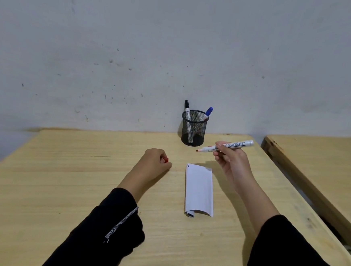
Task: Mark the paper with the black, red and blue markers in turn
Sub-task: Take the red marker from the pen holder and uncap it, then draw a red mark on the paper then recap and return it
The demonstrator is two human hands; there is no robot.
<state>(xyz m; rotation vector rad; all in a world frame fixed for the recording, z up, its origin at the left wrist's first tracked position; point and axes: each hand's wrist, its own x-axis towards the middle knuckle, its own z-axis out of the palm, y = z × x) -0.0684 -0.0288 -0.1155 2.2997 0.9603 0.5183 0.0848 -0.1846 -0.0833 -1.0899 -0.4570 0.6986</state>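
A folded white paper (199, 189) lies on the wooden table (62, 176), with a small dark mark at its far left corner. My right hand (232, 161) holds the uncapped red marker (228, 147) above the paper's far end, its tip pointing left. To the left of the paper, my left hand (154, 162) is closed on the red cap (165, 159). The black marker (187, 110) and the blue marker (207, 114) stand capped in a black mesh pen holder (193, 130) at the table's far edge.
A grey wall rises directly behind the pen holder. A second wooden table (319, 165) stands to the right, separated by a narrow gap. Both my forearms wear black sleeves.
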